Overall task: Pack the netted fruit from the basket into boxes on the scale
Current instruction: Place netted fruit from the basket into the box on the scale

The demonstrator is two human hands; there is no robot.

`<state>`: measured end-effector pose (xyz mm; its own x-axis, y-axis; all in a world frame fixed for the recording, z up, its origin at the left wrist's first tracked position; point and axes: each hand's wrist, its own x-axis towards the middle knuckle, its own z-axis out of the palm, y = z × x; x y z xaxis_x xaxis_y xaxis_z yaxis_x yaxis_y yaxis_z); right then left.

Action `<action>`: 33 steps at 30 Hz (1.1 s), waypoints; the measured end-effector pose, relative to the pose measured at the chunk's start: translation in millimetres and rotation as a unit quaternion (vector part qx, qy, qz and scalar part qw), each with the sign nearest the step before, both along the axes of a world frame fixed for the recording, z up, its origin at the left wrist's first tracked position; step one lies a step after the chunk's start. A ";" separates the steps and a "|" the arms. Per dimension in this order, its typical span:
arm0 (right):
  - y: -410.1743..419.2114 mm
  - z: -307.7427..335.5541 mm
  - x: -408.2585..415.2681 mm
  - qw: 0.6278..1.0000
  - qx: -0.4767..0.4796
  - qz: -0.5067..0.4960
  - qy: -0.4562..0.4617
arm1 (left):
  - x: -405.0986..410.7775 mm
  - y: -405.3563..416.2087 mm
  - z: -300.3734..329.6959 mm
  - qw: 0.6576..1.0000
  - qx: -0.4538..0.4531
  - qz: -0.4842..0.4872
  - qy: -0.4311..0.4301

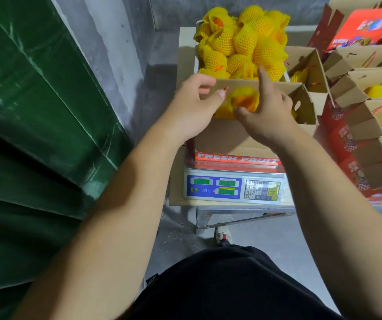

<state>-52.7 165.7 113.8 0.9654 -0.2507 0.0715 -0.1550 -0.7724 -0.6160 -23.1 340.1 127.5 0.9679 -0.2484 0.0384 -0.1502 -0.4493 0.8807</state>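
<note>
Left hand (191, 105) pinches the far flap of the box (231, 137) on the scale (231, 188) — right hand (266, 109) open over netted fruit (243, 100) inside; basket (243, 40) behind

Yellow mesh-netted fruit (243, 40), red-printed brown box (236, 139), blue-faced scale (234, 188), green curtain (35, 100)
</note>
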 end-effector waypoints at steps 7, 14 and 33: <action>12.9 -2.7 -18.3 0.996 0.032 0.080 -0.020 | -4.9 7.3 -6.7 0.997 0.069 -0.029 -0.026; 20.6 0.2 -25.4 0.991 0.063 0.108 -0.039 | -10.6 13.4 -5.7 0.996 0.077 -0.022 -0.037; -4.1 -5.9 10.9 0.981 0.124 0.125 -0.078 | 24.2 -21.0 -14.8 0.998 0.023 -0.037 -0.044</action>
<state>-41.8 161.6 107.9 0.9812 -0.0349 0.1899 0.1319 -0.5971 -0.7912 1.1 319.1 112.6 0.9405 -0.3218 0.1090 -0.2596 -0.4737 0.8416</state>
